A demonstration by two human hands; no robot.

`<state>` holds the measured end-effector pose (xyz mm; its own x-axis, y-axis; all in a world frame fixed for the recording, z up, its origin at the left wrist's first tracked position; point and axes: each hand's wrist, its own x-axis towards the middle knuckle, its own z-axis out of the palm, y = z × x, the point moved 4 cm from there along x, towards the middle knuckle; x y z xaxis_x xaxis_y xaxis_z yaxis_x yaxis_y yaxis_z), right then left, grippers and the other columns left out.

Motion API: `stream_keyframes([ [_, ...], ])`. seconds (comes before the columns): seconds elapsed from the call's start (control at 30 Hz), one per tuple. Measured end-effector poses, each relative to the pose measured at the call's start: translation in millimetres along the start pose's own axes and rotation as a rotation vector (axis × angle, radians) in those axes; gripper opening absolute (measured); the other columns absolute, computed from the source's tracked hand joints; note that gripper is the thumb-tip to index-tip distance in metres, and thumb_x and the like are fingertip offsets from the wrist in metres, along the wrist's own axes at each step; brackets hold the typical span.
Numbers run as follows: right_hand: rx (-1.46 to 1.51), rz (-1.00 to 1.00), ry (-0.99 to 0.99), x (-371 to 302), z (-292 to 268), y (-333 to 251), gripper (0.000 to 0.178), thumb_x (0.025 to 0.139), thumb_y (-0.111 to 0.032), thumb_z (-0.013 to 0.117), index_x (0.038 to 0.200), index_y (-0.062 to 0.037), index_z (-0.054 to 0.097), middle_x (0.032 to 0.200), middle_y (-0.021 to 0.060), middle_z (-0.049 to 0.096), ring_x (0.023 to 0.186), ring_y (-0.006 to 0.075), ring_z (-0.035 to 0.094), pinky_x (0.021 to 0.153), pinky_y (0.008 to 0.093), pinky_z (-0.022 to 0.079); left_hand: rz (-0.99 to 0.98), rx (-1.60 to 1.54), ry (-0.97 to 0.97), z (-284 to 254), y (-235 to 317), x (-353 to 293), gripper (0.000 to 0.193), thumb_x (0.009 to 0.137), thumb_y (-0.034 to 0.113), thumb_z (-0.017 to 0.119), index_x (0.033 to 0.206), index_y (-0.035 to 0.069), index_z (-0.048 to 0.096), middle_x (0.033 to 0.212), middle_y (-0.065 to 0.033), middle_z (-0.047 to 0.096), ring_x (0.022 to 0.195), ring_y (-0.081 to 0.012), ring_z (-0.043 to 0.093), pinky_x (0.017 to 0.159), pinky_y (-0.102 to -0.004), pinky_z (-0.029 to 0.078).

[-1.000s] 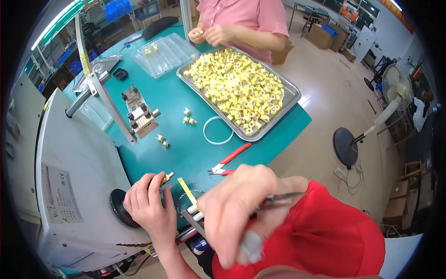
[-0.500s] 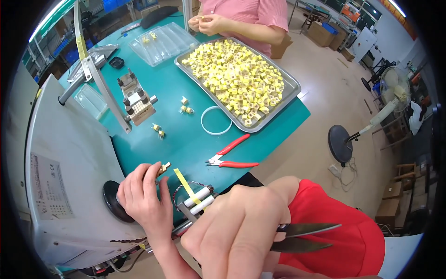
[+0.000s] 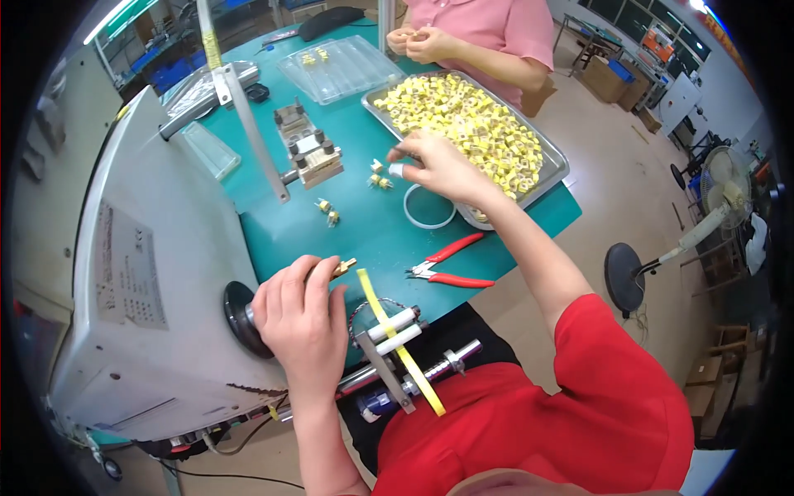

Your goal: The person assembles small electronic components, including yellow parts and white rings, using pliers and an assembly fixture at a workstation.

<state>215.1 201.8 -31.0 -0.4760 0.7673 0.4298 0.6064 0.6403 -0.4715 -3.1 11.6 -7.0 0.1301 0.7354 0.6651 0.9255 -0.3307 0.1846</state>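
At the grey machine, my left hand curls round its spindle beside a black round knob. A brass-coloured tip pokes out past the fingertips; the rest is hidden. My right hand reaches over the near left rim of a metal tray heaped with small yellow parts. Its thumb and finger are apart, white wrapping covers the thumb tip, and nothing shows between them. Several small yellow pieces with pins lie just left of it. A yellow tape strip crosses white rollers near my lap.
Red-handled nippers and a white ring lie on the green table. A metal block fixture and slanting arm stand behind. A co-worker's hands are beyond the tray. Clear plastic trays lie farther back.
My right hand has swung from close in front of me out to the tray. The scissors it held are no longer visible. My left hand stays at the spindle.
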Motion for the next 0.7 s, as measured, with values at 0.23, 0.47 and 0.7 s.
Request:
stream_keyframes([
  [0.23, -0.322, 0.127, -0.236, 7, 49, 13, 0.024, 0.082, -0.02, 0.073, 0.099, -0.0028, 0.071, 0.097, 0.0167, 0.069, 0.089, 0.0359, 0.066, 0.083, 0.0415, 0.053, 0.0, -0.044, 0.015, 0, -1, 0, 0.038, 0.075, 0.008, 0.076, 0.111, 0.013, 0.068, 0.112, -0.0031, 0.062, 0.104, -0.0226, 0.06, 0.097, -0.0409, 0.042],
  [0.47, 0.486, 0.168, -0.177, -44, 25, -49, 0.017, 0.085, -0.009, 0.071, 0.101, -0.0042, 0.07, 0.092, -0.0014, 0.068, 0.075, 0.0044, 0.054, 0.068, 0.0232, 0.047, -0.02, -0.054, 0.01, -1, -6, -5, 0.036, 0.075, 0.007, 0.076, 0.11, 0.012, 0.068, 0.111, -0.0032, 0.062, 0.104, -0.0218, 0.06, 0.097, -0.0407, 0.042],
  [0.7, 0.67, 0.133, -0.252, -49, 21, -111, 0.024, 0.083, -0.001, 0.069, 0.107, -0.0023, 0.07, 0.087, -0.0028, 0.063, 0.071, 0.0019, 0.051, 0.059, 0.0195, 0.038, -0.126, -0.242, 0.173, 1, -14, -15, 0.042, 0.069, -0.004, 0.082, 0.107, 0.01, 0.071, 0.114, -0.0062, 0.06, 0.106, -0.0244, 0.056, 0.084, -0.0346, 0.049],
])
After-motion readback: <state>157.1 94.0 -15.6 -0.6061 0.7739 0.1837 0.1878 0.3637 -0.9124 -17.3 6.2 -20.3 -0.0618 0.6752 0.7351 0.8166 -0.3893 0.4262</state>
